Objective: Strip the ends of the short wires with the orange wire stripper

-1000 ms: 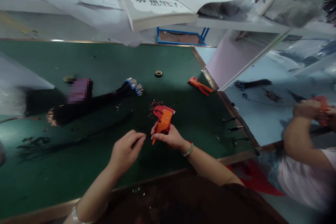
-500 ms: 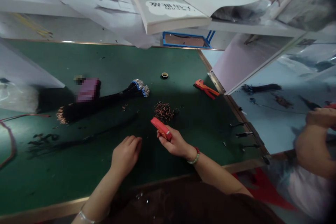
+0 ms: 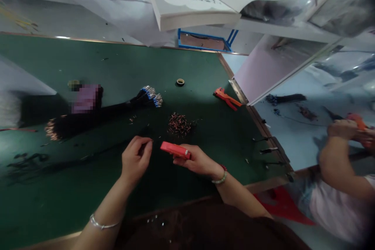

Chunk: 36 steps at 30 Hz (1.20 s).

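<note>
From where I stand, the red tool (image 3: 175,149) lies in the grip of the right hand (image 3: 200,160), its long axis running sideways, its nose toward the left hand (image 3: 136,158) with a gap between. The left hand's fingers curl in narrowly; I can't tell whether they pinch anything. Just beyond the tool, copper bits (image 3: 179,124) lie on the green table (image 3: 199,66), with a black wire bundle (image 3: 96,115) to the left. A book (image 3: 187,2) sits on the shelf above; a co-worker (image 3: 341,199) is at the right.
</note>
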Each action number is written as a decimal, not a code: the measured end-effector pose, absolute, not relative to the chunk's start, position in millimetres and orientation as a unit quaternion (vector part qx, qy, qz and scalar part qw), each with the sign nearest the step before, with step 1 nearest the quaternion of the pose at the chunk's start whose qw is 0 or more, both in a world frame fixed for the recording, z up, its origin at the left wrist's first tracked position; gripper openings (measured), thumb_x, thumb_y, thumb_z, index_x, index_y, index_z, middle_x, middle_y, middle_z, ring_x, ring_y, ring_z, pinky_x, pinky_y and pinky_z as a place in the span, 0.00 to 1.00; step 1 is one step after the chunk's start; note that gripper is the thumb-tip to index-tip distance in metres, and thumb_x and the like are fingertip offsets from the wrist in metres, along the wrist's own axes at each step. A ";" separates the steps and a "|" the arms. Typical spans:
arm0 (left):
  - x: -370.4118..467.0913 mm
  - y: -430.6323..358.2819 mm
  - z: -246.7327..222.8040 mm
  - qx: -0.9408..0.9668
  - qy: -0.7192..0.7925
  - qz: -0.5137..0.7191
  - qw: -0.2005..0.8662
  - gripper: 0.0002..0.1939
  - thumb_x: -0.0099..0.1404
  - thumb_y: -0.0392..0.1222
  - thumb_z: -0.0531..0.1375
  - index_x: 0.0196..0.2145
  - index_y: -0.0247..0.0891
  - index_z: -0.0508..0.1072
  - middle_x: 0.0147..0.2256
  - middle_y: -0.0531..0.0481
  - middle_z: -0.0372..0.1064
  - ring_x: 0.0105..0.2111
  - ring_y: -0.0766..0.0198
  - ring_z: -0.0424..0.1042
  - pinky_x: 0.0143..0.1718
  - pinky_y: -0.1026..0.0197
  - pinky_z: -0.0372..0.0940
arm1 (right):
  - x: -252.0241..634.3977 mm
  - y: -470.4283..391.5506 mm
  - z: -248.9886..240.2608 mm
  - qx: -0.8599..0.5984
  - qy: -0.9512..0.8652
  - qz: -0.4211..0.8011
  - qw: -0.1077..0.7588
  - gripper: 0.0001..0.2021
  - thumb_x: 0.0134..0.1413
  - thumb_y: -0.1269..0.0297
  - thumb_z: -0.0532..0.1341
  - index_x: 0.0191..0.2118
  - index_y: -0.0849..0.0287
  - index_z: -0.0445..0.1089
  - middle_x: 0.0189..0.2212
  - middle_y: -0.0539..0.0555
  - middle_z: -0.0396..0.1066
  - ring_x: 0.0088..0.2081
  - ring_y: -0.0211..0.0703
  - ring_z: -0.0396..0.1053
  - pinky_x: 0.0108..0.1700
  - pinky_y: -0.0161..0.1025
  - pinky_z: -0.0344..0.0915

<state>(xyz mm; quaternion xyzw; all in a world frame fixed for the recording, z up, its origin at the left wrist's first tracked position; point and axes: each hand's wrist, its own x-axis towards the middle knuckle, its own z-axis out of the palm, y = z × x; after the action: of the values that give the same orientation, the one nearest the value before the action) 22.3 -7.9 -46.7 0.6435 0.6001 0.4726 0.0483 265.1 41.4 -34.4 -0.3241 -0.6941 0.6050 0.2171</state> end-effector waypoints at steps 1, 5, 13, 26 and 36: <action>23.8 -6.6 -48.3 0.640 0.598 0.480 0.052 0.05 0.72 0.36 0.60 0.38 0.38 0.76 0.32 0.52 0.73 0.30 0.67 0.72 0.31 0.65 0.65 | 265.8 40.4 -32.8 -0.324 -0.672 0.633 0.204 0.19 0.61 0.51 0.69 0.49 0.60 0.76 0.39 0.54 0.76 0.39 0.41 0.72 0.47 0.40 0.70; 27.6 -5.8 -56.6 0.632 0.594 0.493 0.067 0.05 0.71 0.36 0.60 0.37 0.38 0.76 0.32 0.52 0.73 0.29 0.67 0.72 0.30 0.65 0.64 | 269.0 42.4 -31.1 -0.293 -0.569 0.754 0.147 0.25 0.64 0.45 0.66 0.54 0.63 0.71 0.37 0.54 0.75 0.36 0.39 0.73 0.43 0.39 0.71; 16.9 -7.7 -58.4 0.628 0.595 0.494 0.089 0.04 0.71 0.36 0.60 0.38 0.38 0.76 0.32 0.51 0.74 0.30 0.66 0.73 0.32 0.64 0.66 | 269.0 51.6 -47.5 -0.219 -0.375 0.889 0.147 0.30 0.54 0.43 0.72 0.49 0.64 0.68 0.33 0.56 0.77 0.32 0.45 0.79 0.40 0.44 0.76; 4.5 -9.7 -62.6 0.564 0.661 0.493 0.048 0.06 0.72 0.42 0.62 0.38 0.39 0.78 0.32 0.52 0.74 0.27 0.66 0.70 0.26 0.63 0.61 | 263.1 43.6 -43.5 -0.230 -0.230 0.940 0.102 0.27 0.55 0.52 0.72 0.52 0.64 0.67 0.32 0.58 0.80 0.32 0.49 0.81 0.39 0.48 0.78; -1.4 -5.5 -64.4 0.554 0.658 0.508 0.040 0.06 0.72 0.42 0.62 0.38 0.38 0.78 0.32 0.51 0.75 0.29 0.65 0.72 0.28 0.63 0.63 | 250.7 28.8 -52.5 -0.218 -0.219 0.950 0.038 0.29 0.57 0.56 0.70 0.58 0.62 0.62 0.36 0.60 0.81 0.34 0.54 0.83 0.41 0.51 0.79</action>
<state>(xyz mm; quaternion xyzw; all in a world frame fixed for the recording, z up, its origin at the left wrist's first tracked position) -1.4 -5.5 -64.4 0.5543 0.6581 0.5079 0.0403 250.7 28.8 -52.5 -0.2176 -0.2187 0.9505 0.0383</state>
